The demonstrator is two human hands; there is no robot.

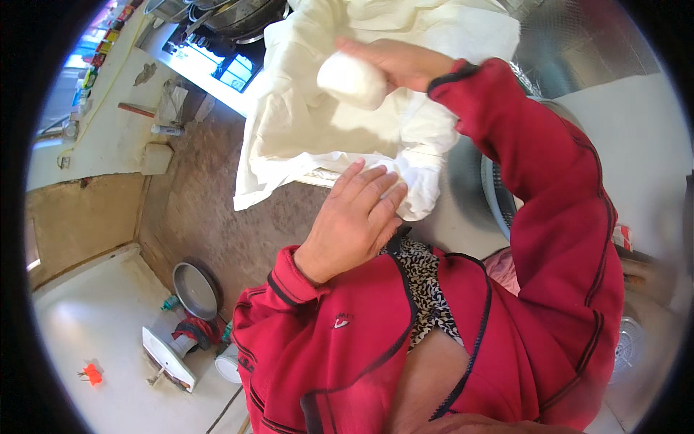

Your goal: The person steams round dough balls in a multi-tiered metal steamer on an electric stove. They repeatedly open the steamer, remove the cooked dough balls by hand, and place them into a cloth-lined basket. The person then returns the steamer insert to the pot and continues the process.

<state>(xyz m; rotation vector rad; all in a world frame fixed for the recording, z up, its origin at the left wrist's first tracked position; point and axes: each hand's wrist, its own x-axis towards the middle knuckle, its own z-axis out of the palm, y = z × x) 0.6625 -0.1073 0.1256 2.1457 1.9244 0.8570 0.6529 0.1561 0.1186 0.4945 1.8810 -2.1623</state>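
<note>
My right hand point(404, 62) holds a smooth white dough-like lump point(351, 80) above a cloth-lined tray or box. Its fingers lie along the lump's far and right sides, partly hidden and slightly blurred. The cream-white cloth point(325, 127) covers the inside and hangs over the rim in folds. My left hand point(352, 219) is palm down at the near edge, its fingertips touching the bunched cloth. Those fingers are spread a little, with nothing visible gripped between them. Just left of the fingertips, a shiny strip of the container's edge shows under the cloth.
Metal pans point(233, 21) stand at the top beside a glossy black surface point(238, 70). A blue-rimmed basin point(493, 198) sits right, partly behind my sleeve. Shiny foil-like sheeting point(591, 43) lies at upper right. A round grey pan point(195, 290) is at lower left.
</note>
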